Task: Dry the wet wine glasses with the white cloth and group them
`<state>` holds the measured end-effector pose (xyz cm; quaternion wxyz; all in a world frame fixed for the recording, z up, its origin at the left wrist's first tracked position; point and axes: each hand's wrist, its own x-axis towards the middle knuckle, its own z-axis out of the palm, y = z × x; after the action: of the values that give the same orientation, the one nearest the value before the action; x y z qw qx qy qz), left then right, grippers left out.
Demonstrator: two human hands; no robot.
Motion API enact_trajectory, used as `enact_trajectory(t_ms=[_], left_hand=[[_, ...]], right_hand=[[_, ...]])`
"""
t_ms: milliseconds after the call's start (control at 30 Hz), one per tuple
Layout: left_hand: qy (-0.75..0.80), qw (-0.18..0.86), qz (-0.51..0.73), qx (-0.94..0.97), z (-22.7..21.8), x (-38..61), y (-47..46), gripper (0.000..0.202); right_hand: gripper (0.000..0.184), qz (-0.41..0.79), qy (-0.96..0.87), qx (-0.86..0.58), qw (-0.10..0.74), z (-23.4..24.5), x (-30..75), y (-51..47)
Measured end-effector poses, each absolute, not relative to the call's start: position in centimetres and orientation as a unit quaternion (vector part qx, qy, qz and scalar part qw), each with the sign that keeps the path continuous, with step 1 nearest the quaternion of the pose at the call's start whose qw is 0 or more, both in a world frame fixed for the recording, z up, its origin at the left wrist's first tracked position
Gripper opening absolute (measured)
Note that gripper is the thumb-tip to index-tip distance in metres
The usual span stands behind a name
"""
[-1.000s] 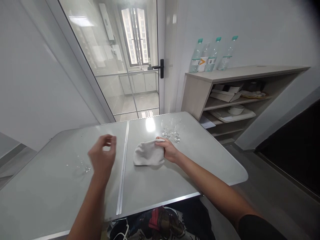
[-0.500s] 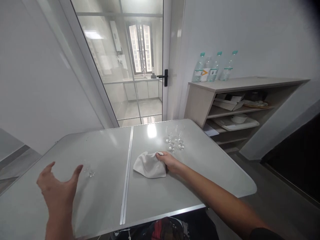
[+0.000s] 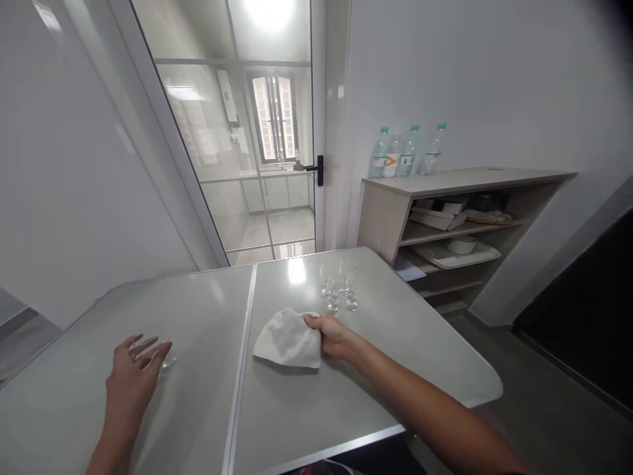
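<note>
My left hand (image 3: 132,373) is curled around the bowl of a small clear stemmed glass (image 3: 169,363) on the left half of the table. Thumb and fingers come close together there; the glass's foot shows past the thumb, while its bowl is mostly hidden. Near the table's middle, my right hand (image 3: 332,335) pinches a white cloth (image 3: 289,343) by its upper right edge. The cloth hangs spread out to the left of that hand, low over the tabletop. Just beyond my right hand stands a group of several clear stemmed glasses (image 3: 340,289).
A metal strip (image 3: 239,376) divides the pale table (image 3: 277,422) in two. Behind the right corner stands an open shelf unit (image 3: 383,214) with several plastic bottles (image 3: 406,155) on top and trays inside. A glazed door (image 3: 277,231) with a black handle (image 3: 320,170) is behind the table.
My left hand has moved right and its fingers have closed around the lone glass. The cloth stays in my right hand. The whole view has tilted upward slightly and shifted right.
</note>
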<state>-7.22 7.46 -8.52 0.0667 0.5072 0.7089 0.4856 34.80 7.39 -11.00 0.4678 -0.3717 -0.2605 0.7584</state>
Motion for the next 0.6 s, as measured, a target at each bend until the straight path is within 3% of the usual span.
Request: enact_trajectory(t_ms=[167,267,433,533,600], left_hand=[[0.594,0.132,0.457,0.649,-5.2,1.9,8.3,0.068],[0.491,0.146,0.4,0.76,-5.2,7.7,9.5,0.059],[0.446,0.032,0.347,0.824,-8.7,11.4,10.3,0.061],[0.408,-0.028,0.332,0.85,-10.4,10.7,9.9,0.056],[0.349,-0.063,0.307,0.883,-10.8,10.2,9.7,0.045]], right_hand=[[0.039,0.68,-0.282,-0.339,0.586,-9.5,34.5,7.1],[0.047,0.604,-0.381,-0.338,0.613,-9.0,34.2,6.7],[0.039,0.4,-0.663,-0.372,0.512,-8.6,34.6,6.1],[0.036,0.371,-0.745,-0.347,0.431,-8.6,35.0,5.8],[0.048,0.385,-0.778,-0.324,0.376,-8.8,35.1,5.5]])
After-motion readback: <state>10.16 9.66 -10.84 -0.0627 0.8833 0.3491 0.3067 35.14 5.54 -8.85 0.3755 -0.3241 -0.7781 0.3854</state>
